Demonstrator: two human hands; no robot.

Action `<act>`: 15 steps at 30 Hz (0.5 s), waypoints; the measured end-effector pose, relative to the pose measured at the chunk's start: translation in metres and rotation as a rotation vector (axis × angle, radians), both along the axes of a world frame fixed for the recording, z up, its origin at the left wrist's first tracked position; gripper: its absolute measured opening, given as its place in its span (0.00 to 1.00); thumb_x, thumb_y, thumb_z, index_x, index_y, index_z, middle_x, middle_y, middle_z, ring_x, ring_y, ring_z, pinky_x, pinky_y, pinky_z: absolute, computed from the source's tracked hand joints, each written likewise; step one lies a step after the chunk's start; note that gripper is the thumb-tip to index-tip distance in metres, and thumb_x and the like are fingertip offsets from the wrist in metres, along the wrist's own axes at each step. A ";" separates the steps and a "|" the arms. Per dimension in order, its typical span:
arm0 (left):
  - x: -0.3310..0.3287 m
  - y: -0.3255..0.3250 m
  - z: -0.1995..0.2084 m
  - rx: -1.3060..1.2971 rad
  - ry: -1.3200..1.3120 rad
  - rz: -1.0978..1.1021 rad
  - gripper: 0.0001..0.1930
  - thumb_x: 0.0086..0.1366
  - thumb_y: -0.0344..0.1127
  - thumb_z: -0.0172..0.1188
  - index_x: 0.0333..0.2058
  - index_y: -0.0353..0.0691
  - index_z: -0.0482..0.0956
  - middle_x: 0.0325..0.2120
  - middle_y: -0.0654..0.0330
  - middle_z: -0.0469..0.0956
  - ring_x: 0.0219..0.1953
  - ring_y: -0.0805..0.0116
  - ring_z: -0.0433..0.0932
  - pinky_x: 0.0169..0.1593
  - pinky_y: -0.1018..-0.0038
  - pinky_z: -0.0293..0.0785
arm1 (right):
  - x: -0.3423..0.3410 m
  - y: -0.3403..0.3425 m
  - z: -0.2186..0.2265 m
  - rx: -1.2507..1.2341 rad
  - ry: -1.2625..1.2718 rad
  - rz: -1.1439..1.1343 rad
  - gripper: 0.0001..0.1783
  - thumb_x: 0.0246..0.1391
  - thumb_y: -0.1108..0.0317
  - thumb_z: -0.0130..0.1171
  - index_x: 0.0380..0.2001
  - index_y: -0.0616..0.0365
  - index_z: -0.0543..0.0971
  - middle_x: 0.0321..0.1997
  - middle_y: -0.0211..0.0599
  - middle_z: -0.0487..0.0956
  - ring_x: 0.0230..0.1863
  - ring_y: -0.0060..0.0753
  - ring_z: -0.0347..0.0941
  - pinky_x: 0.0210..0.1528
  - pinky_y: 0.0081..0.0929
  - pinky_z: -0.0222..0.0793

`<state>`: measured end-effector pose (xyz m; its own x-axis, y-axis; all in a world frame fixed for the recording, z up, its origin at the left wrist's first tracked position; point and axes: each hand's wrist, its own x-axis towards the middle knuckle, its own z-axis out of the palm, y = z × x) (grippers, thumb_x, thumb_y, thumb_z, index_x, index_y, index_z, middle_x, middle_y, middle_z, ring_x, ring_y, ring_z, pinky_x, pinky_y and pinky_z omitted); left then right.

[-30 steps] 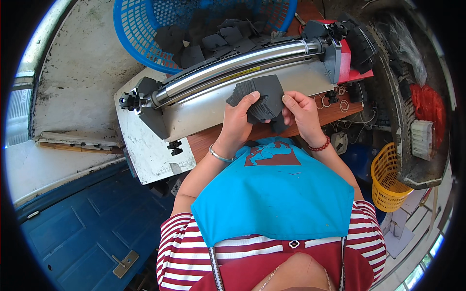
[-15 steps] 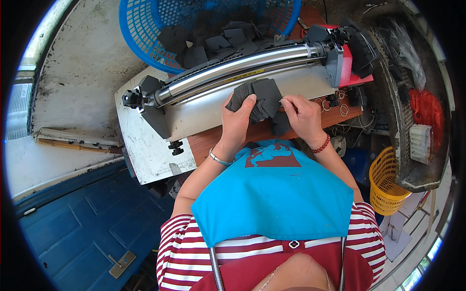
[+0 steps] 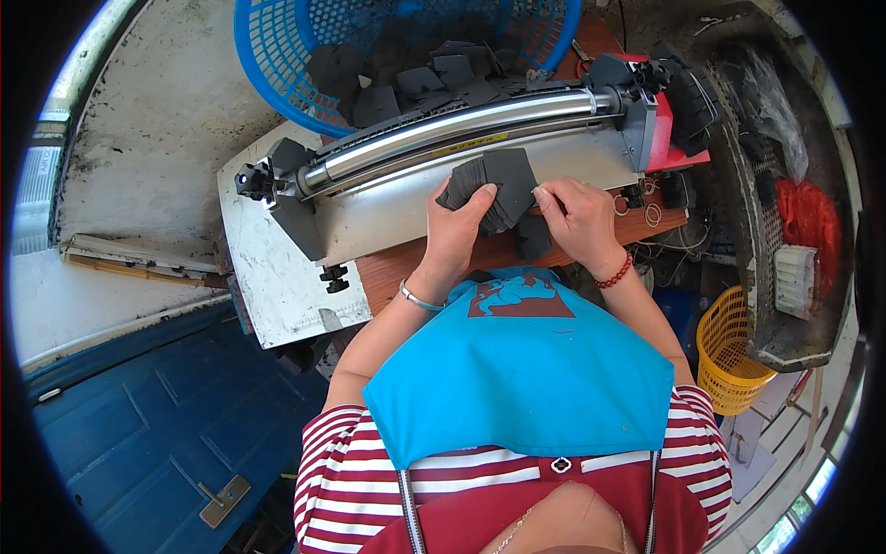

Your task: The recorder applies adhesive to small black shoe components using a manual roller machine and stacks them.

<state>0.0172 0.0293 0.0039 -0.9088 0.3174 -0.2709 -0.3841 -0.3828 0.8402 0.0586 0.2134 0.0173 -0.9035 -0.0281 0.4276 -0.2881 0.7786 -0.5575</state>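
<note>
A fanned stack of thin, dark grey-black square pieces is gripped in my left hand, with the thumb across its near side. My right hand is closed in a pinch at the right corner of the front piece. Another dark piece hangs or lies below the stack, between my hands; what supports it is hidden. Just beyond my hands is a machine with a long shiny metal roller and a flat metal plate along its near side.
Behind the roller, a blue plastic basket holds many similar dark pieces. Black knobs stick out at the machine's ends. Loose cords lie on the brown board at right. A yellow basket stands lower right, and a blue door is at lower left.
The stack in my left hand is squarer and slightly more upright, and that hand has shifted a little right. My right hand keeps its pinch at the corner. The whole view has shifted slightly.
</note>
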 end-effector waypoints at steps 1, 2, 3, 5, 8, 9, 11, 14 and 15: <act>0.000 0.000 0.001 -0.006 0.006 -0.003 0.09 0.63 0.30 0.59 0.41 0.34 0.75 0.32 0.60 0.79 0.30 0.74 0.78 0.31 0.76 0.78 | 0.000 0.001 0.000 0.001 0.000 0.001 0.07 0.53 0.67 0.60 0.25 0.57 0.78 0.23 0.35 0.78 0.24 0.41 0.75 0.25 0.31 0.69; 0.000 0.000 0.002 -0.013 0.012 -0.006 0.09 0.63 0.29 0.59 0.41 0.34 0.75 0.32 0.60 0.79 0.31 0.74 0.78 0.33 0.76 0.78 | 0.000 0.002 -0.001 0.058 0.002 0.007 0.06 0.53 0.68 0.60 0.25 0.57 0.78 0.23 0.35 0.78 0.23 0.39 0.75 0.25 0.31 0.68; 0.000 0.000 0.001 -0.013 0.012 -0.005 0.09 0.63 0.29 0.59 0.41 0.34 0.75 0.32 0.60 0.79 0.31 0.74 0.78 0.33 0.76 0.78 | 0.000 0.002 -0.002 0.116 0.004 0.013 0.05 0.52 0.69 0.61 0.25 0.56 0.78 0.23 0.35 0.77 0.22 0.38 0.74 0.24 0.30 0.67; 0.001 0.001 -0.001 -0.024 0.040 0.016 0.10 0.62 0.28 0.59 0.42 0.34 0.76 0.33 0.61 0.79 0.33 0.75 0.77 0.35 0.76 0.79 | 0.000 0.001 -0.001 0.159 0.020 0.013 0.05 0.52 0.69 0.61 0.25 0.56 0.78 0.22 0.34 0.77 0.22 0.38 0.74 0.24 0.31 0.67; 0.001 -0.002 -0.003 -0.009 0.014 -0.001 0.10 0.62 0.28 0.59 0.42 0.34 0.75 0.34 0.61 0.79 0.34 0.75 0.77 0.37 0.77 0.78 | -0.001 0.000 -0.001 0.209 0.044 0.005 0.05 0.52 0.69 0.61 0.24 0.56 0.77 0.22 0.34 0.76 0.21 0.38 0.73 0.24 0.31 0.67; 0.001 -0.002 -0.004 -0.009 0.014 -0.001 0.10 0.62 0.28 0.59 0.42 0.34 0.75 0.34 0.61 0.79 0.34 0.75 0.77 0.37 0.77 0.78 | -0.001 0.000 -0.002 0.218 0.052 -0.002 0.05 0.51 0.69 0.61 0.24 0.56 0.77 0.21 0.34 0.75 0.21 0.39 0.73 0.24 0.31 0.67; 0.002 -0.002 -0.005 0.020 0.013 -0.013 0.11 0.61 0.27 0.60 0.43 0.34 0.75 0.34 0.61 0.79 0.34 0.76 0.77 0.37 0.77 0.78 | -0.001 0.000 -0.003 0.219 0.041 -0.005 0.05 0.51 0.69 0.61 0.24 0.56 0.77 0.21 0.34 0.75 0.21 0.39 0.73 0.24 0.31 0.67; 0.003 -0.002 -0.002 -0.007 -0.001 -0.035 0.12 0.61 0.26 0.60 0.43 0.34 0.75 0.34 0.61 0.79 0.35 0.76 0.77 0.37 0.77 0.78 | -0.001 0.000 -0.003 0.186 0.022 0.006 0.05 0.51 0.69 0.61 0.24 0.57 0.77 0.21 0.35 0.75 0.21 0.38 0.73 0.23 0.30 0.66; 0.003 -0.001 -0.004 -0.008 -0.002 -0.034 0.12 0.61 0.26 0.60 0.43 0.34 0.75 0.34 0.61 0.79 0.35 0.76 0.77 0.37 0.77 0.78 | -0.001 0.000 -0.003 0.153 0.015 0.018 0.05 0.52 0.70 0.60 0.24 0.57 0.77 0.21 0.36 0.75 0.20 0.37 0.72 0.23 0.30 0.65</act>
<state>0.0202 0.0282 0.0001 -0.8969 0.3459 -0.2757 -0.3988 -0.3627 0.8423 0.0576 0.2131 0.0139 -0.8959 -0.1096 0.4305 -0.3097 0.8488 -0.4285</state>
